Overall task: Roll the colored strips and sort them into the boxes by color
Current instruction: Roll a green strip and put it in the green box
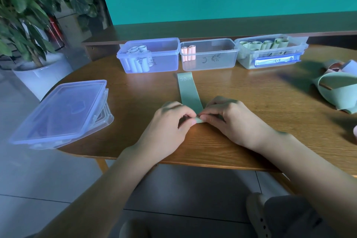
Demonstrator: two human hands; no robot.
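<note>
We are keeping the stacked lids [59, 110] out at the left edge of the surface [251, 106], tilted and half over the rim, so that they are not crowding the rolling space. Along the far side we are lining up three open boxes: the left box [148, 55] is holding pale blue rolls, the middle box [209, 54] just two pink rolls at its left end, the right box [270, 51] a crowd of green rolls. They are sitting side by side and within reach, so a finished roll can drop straight into its colour.

In front of us the green strip [188, 91] is lying flat, its printed far end pointing at the middle box. Our left hand [170, 123] and right hand [229, 120] are pinching its near end together, fingertips nearly meeting, probably to start a tight first turn. Off to the right, the unrolled strips [336, 85] are waiting in a loose heap.
</note>
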